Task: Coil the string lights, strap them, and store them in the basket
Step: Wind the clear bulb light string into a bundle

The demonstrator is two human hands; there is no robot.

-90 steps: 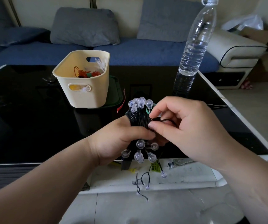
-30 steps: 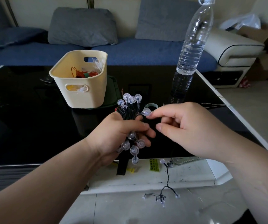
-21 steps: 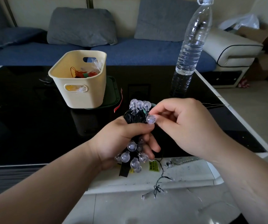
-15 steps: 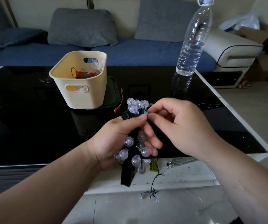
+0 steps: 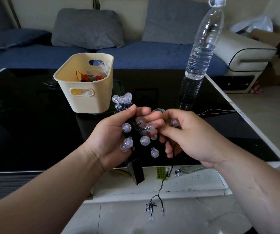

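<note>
The string lights [image 5: 135, 132] were gripped in the curled fingers [image 5: 145, 110] of the left hand [image 5: 108, 137]; a bulb [image 5: 174, 123] pinched by the right hand [image 5: 195, 137] had been carried round to three o'clock. Coiling was judged unfinished.

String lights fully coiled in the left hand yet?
No: the left hand grips a bundle, but a loose tail with bulbs hangs below the right hand toward the floor.
</note>
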